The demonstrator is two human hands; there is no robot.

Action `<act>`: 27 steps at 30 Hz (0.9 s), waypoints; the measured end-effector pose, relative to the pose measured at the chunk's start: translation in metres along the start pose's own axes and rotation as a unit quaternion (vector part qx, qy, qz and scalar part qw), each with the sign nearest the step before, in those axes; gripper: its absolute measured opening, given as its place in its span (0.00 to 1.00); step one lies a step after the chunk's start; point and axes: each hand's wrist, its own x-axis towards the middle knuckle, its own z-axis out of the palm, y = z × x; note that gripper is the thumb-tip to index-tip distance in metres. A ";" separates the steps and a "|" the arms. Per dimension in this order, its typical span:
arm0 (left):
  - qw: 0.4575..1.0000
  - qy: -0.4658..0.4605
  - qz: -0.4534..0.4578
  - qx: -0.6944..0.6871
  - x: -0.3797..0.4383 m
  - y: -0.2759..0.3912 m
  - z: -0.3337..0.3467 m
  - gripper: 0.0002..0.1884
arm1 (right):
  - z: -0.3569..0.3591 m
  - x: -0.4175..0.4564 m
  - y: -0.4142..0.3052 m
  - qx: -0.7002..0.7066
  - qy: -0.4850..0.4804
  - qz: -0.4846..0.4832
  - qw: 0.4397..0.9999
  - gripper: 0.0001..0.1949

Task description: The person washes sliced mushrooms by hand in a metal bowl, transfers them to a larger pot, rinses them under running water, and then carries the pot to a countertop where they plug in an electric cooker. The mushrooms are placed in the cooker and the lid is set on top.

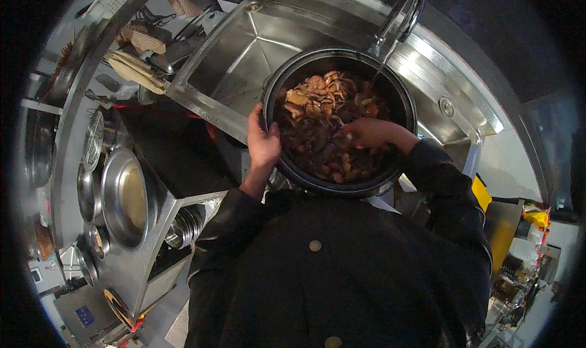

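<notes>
A round black tub (412, 105) stands over the near edge of a stainless steel sink, close to my body. Brown sliced food pieces, apparently mushrooms (320, 91), lie in it in dark liquid; the paler ones heap up at the far side. With its thumb over the rim, my left hand (264, 142) grips the tub's left side. My right hand (377, 134) reaches in over the right side. Its fingers are down among the pieces and partly hidden, so whether they hold any is unclear. A thin stream falls from the metal faucet (405, 16) into the tub.
Sink basins (229, 80) with drains extend left and right of the tub. At left, a metal counter (123, 265) carries a large steel bowl (126, 199) and smaller bowls. Folded cloths (135, 71) and utensils lie beyond it. Packages and containers (526, 249) stand at far right.
</notes>
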 end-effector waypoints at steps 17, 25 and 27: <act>1.000 0.006 -0.022 -0.003 0.000 0.005 0.000 0.28 | 0.034 0.077 -0.064 -0.200 0.174 -0.017 0.964 0.24; 0.999 -0.004 -0.046 0.006 -0.001 0.011 -0.001 0.29 | 0.023 0.088 -0.035 -0.097 0.150 -0.107 0.978 0.17; 0.999 -0.003 -0.037 -0.020 0.001 0.004 0.001 0.29 | 0.007 0.081 -0.018 -0.054 0.154 -0.153 0.975 0.15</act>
